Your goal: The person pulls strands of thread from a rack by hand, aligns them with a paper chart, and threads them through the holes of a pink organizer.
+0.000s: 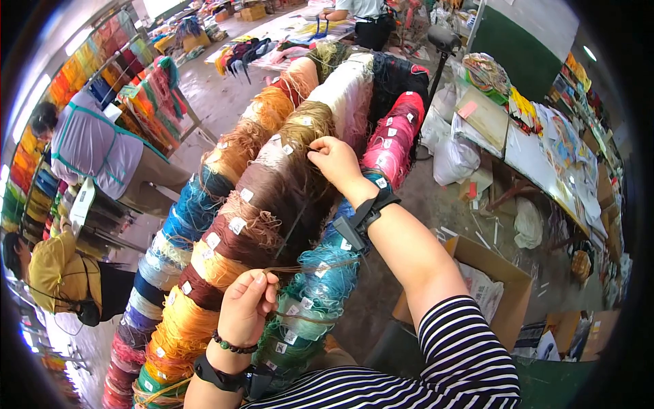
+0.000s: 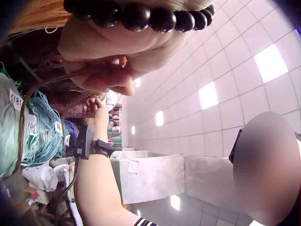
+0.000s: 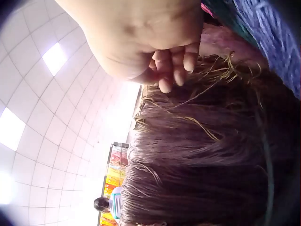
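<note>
Above long rows of coloured yarn (image 1: 266, 183), two bare hands work at different spots. The left hand (image 1: 249, 303), nearer the wearer, pinches a brown thread (image 1: 300, 268) between thumb and forefinger. The thread runs right, across the teal yarn (image 1: 325, 279), where its far end is lost among other strands. In the left wrist view, it droops from the fingers, partly hidden by the palm.

The right hand (image 1: 336, 163) is farther off, at the olive-brown yarn, with fingers bent. A dark bit shows at its fingertips, but whether they pinch it cannot be told; the right wrist view shows loose olive strands beside them. White tags (image 1: 238, 225) dot the rows, their print too small to read.

At left, the yellow-clad person (image 1: 54, 273) is partly cut off by the dark lens edge. The striped sleeve (image 1: 463, 341) hides part of a carton (image 1: 507, 290).
</note>
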A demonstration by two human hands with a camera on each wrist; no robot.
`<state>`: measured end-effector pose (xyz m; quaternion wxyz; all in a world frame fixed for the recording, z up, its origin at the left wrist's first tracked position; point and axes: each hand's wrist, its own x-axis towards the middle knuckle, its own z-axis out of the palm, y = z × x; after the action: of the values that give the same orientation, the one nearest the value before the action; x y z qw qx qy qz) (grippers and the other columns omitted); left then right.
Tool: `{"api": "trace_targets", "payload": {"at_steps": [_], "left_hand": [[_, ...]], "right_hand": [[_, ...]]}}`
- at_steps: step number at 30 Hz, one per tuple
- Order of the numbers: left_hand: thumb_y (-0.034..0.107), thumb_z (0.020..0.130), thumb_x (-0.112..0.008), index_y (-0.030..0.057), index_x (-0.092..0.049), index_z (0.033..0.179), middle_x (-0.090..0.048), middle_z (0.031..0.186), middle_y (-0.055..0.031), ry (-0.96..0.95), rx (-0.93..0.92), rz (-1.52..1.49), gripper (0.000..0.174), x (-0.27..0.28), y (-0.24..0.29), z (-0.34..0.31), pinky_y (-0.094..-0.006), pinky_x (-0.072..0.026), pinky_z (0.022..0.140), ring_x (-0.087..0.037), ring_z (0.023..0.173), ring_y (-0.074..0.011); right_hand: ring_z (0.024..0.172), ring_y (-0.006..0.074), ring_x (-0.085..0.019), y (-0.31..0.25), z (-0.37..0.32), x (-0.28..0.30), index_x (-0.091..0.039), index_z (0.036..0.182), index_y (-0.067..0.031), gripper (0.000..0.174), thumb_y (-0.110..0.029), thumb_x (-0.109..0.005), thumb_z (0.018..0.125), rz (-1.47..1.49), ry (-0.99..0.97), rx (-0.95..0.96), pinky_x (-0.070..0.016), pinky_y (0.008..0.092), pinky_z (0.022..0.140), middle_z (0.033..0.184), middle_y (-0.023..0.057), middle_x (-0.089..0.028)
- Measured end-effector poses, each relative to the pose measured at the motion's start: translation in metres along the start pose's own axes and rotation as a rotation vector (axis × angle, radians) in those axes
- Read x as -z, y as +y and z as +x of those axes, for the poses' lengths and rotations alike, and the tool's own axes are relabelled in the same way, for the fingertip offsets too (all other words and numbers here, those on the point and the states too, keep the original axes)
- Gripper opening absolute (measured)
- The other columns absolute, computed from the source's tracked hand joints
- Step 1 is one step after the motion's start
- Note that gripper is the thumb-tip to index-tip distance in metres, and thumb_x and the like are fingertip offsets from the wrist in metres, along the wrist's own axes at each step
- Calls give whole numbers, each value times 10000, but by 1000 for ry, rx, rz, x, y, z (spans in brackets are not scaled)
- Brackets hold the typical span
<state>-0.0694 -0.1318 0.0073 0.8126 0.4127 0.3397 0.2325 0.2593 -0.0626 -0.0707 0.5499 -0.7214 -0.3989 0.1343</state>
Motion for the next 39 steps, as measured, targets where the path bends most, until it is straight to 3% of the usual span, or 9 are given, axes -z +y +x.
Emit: {"api": "trace_targets", "payload": {"at_steps": [6,9,13,24,29,34,39], "left_hand": [[168,973,-512,38,-614,960,-555,711,12,6,4,20,166,-2,-1,2,-229,-426,595,-463,592,-80],[164,973,-510,37,-612,959,-553,712,12,13,10,11,164,0,-2,2,-228,-426,596,-464,596,-81],[168,973,-506,48,-608,951,-546,689,19,20,12,18,160,1,-4,4,-236,-445,598,-470,571,-74],[173,969,-503,50,-602,961,-545,696,25,17,13,-39,158,-1,-5,16,-239,-426,590,-463,587,-77],[212,977,-491,81,-588,1005,-532,718,46,31,37,-11,165,-5,-7,45,-254,-426,576,-464,584,-73],[251,971,-529,123,-603,1062,-674,951,17,47,108,13,173,-38,-3,97,-183,-417,530,-495,625,-40],[247,982,-506,134,-627,1033,-627,860,64,37,152,7,174,-57,-9,135,-153,-363,479,-451,596,-28]], "right_hand": [[832,270,-671,-6,1,-4,-717,955,-96,260,-272,-680,767,-152,17,28,-512,352,749,886,136,-692],[795,236,-675,-4,-4,5,-711,936,-60,217,-221,-681,794,5,6,35,-505,332,721,855,124,-704],[752,142,-635,2,-11,15,-671,888,28,118,-80,-634,858,467,-98,-85,-487,274,699,817,75,-690],[737,153,-633,-31,-75,54,-648,925,13,129,-107,-609,898,645,-354,-311,-499,276,723,803,82,-675],[824,155,-628,-36,-97,55,-635,1034,37,221,-138,-615,903,621,-341,-230,-475,271,802,872,93,-673],[833,146,-634,-45,-106,51,-641,1028,49,192,-92,-603,903,658,-312,-251,-474,261,818,887,92,-684],[841,145,-643,-52,-112,51,-648,1020,52,174,-63,-596,900,710,-313,-255,-483,266,827,903,93,-689]]}}
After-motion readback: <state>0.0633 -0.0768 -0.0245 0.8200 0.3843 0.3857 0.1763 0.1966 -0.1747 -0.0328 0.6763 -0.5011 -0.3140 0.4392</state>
